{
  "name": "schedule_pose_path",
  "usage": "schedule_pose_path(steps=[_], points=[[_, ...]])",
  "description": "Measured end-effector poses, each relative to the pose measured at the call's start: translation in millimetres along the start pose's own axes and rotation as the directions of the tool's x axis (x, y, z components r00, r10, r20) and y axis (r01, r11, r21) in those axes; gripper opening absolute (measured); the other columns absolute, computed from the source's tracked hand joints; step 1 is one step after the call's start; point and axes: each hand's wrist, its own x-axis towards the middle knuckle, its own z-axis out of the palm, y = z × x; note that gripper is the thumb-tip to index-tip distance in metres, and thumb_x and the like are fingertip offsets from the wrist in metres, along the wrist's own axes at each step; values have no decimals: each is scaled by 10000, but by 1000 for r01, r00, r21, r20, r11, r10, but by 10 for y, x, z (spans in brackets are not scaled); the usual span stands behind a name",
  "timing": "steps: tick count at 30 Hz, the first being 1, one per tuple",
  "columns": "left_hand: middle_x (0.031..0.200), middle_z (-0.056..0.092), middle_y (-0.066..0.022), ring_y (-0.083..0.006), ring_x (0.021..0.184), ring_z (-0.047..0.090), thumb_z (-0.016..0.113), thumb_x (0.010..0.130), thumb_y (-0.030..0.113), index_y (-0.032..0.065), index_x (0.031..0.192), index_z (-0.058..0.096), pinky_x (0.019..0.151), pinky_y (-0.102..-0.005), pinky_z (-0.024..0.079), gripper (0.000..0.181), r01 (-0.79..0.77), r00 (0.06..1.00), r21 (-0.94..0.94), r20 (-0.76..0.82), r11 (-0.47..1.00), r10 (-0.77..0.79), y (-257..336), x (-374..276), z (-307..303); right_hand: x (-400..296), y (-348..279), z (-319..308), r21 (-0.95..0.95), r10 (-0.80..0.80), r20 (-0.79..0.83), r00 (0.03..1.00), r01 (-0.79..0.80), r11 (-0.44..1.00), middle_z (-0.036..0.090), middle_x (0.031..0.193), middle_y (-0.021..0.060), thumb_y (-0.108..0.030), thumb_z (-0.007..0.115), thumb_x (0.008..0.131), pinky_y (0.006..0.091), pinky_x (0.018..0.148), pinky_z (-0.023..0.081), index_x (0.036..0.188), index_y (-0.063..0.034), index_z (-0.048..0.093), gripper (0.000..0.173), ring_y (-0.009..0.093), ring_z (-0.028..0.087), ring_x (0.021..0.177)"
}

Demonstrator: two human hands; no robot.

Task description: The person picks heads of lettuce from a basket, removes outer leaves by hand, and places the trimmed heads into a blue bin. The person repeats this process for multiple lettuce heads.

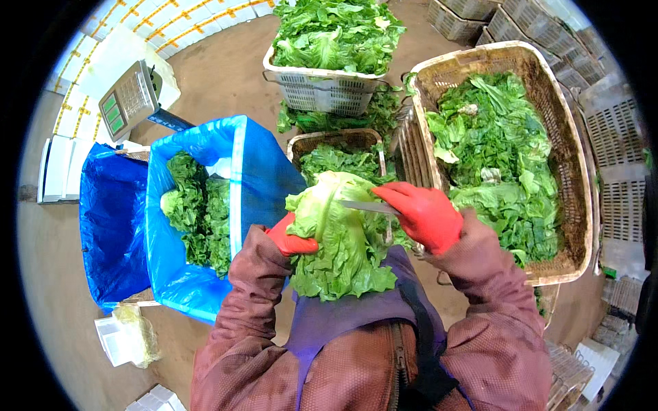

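Observation:
A head of leafy lettuce [336,246] rests in my left hand [293,236], which wears a red rubber glove and grips it from the left side. My right hand [424,213], gloved the same way, is closed around a knife; the handle is hidden in the fist. The steel knife blade [370,206] points left and lies against the upper part of the lettuce. Just beyond, a small crate [336,134] holds loose green leaves. To my left, a crate lined with a blue plastic bag [267,164] contains several lettuce heads [193,210].
On the right stands a large dirty crate [573,216] of lettuce leaves. Another white crate [329,90], heaped with lettuce, is ahead. A digital scale [128,100], a second blue-lined crate [115,226] and taped white foam boxes [205,23] are at left. Stacked crates [622,169] line the right.

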Motion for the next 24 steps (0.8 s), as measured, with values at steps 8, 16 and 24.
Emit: schedule_pose_path(steps=[8, 16, 24], points=[[1399, 459, -99, -207, 1272, 441, 791, 725, 255, 30, 1438, 314, 1078, -369, 315, 887, 138, 990, 108, 12, 984, -141, 206, -382, 371, 270, 11, 435, 34, -98, 246, 964, 92, 995, 619, 897, 165, -52, 577, 749, 456, 637, 512, 996, -75, 586, 248, 368, 628, 777], [1464, 354, -99, -223, 1347, 329, 887, 619, 289, 75, 1457, 280, 1107, -408, 277, 1057, -112, 986, 147, -108, 983, 129, 95, -350, 178, -107, 283, 615, 777, 131, 617, 776, -627, 53, 610, 1171, 66, -215, 717, 759, 362, 641, 535, 1438, -147, 327, 785, 202, 643, 694], [1491, 303, -148, -239, 1352, 327, 853, 691, 222, 86, 1510, 117, 1083, -385, 301, 1110, -134, 833, 398, -451, 908, 320, 459, -209, 656, -76, 166, 677, 877, 280, 272, 921, -357, 323, 675, 1034, 29, -35, 714, 762, 314, 871, 494, 1144, -57, 633, 392, 132, 622, 957]])
